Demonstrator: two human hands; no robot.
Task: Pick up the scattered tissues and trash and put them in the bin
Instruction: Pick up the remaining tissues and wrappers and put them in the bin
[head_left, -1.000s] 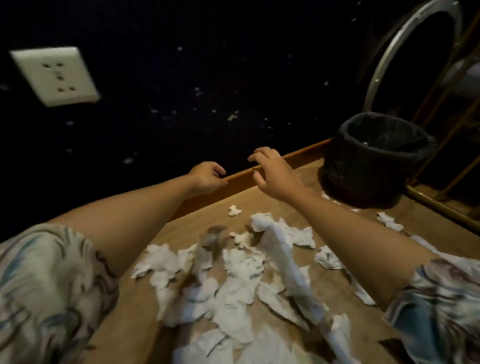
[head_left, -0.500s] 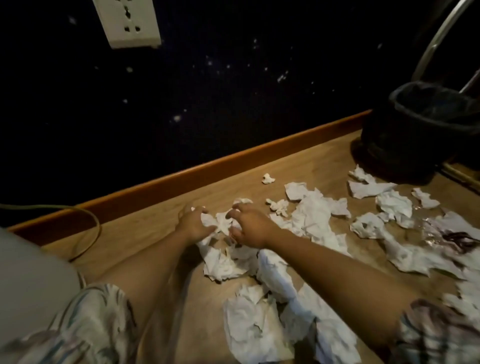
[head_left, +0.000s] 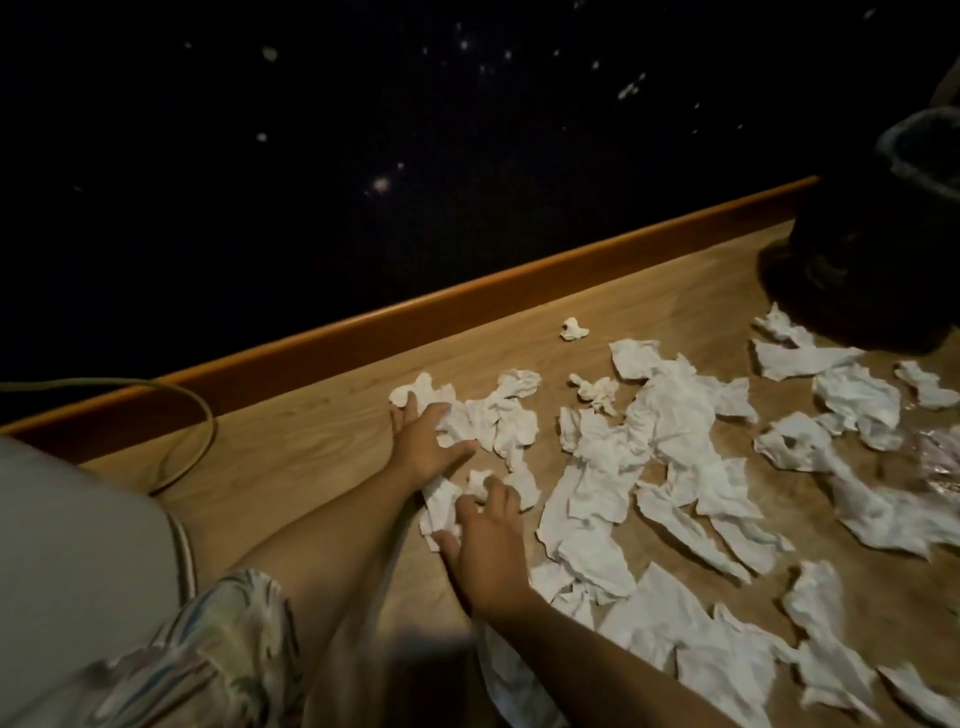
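A person in a patterned sleeve (head_left: 208, 660) reaches both bare arms over a wooden floor (head_left: 311, 447) strewn with crumpled white tissues (head_left: 670, 431). Nearest the camera, the right hand (head_left: 485, 543) presses down on a small wad at the near edge of the litter, its fingers (head_left: 496, 493) curled over the paper in a loose grasp. Just beyond it, the left hand (head_left: 423, 441) lies spread with fingers extended on a crumpled tissue (head_left: 478, 415), touching it but not clenched. A pale grey object (head_left: 78, 545) fills the lower left, with a thin cable (head_left: 200, 410) looping on the floor beside it. The bulk of the tissues spreads to the right of the hands, with a scrap of clear wrapping (head_left: 935, 462) at the right edge. One small tissue ball (head_left: 573, 329) sits apart, near the orange-brown baseboard (head_left: 415, 317). Farther back, at the upper right, stands the dark bin (head_left: 872, 249), lined with a black bag, tissues lying right at its base. Behind runs a dark, speckled wall (head_left: 363, 156).
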